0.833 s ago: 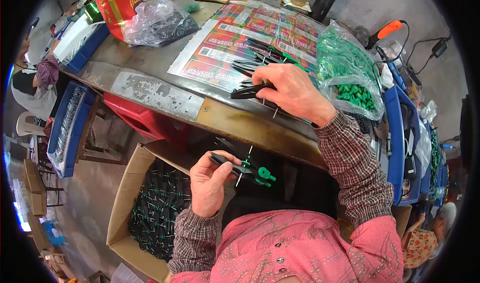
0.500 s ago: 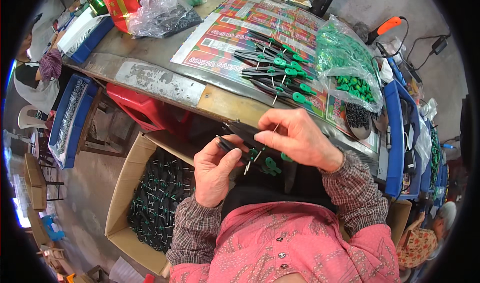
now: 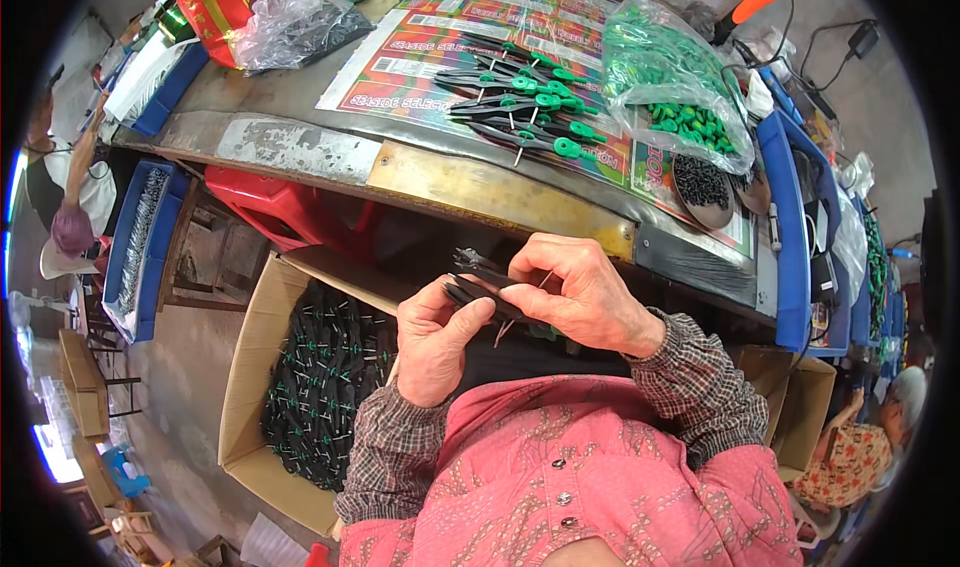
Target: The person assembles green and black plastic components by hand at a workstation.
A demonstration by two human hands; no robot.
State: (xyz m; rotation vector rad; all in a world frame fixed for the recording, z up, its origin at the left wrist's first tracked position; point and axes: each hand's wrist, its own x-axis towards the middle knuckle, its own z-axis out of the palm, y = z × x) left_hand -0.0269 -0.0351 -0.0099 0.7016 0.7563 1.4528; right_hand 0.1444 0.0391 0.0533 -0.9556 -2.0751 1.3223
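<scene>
My left hand [image 3: 437, 339] is closed, thumb against fingers, on dark plastic pieces that look like black clamps [image 3: 483, 285]. Close beside it, my right hand [image 3: 582, 292] pinches the same bunch from the other side. Thin metal pins stick out between the hands, and a bit of green shows beneath; the fingers hide the rest. On the table, several similar black clamps with green ends and metal pins [image 3: 520, 102] lie in an overlapping pile. Below my left hand, a cardboard box [image 3: 240, 407] holds many more of them.
A clear bag of green parts [image 3: 680, 117] lies on printed sheets at the table's right, by a dish of small black parts [image 3: 703, 189]. Blue trays [image 3: 790, 237] stand at the right edge. A red stool [image 3: 270, 207] is under the table. Another person sits far left.
My view has shifted, so the table sits slightly higher and further left. The hands stay together; the green ends below them are now mostly hidden.
</scene>
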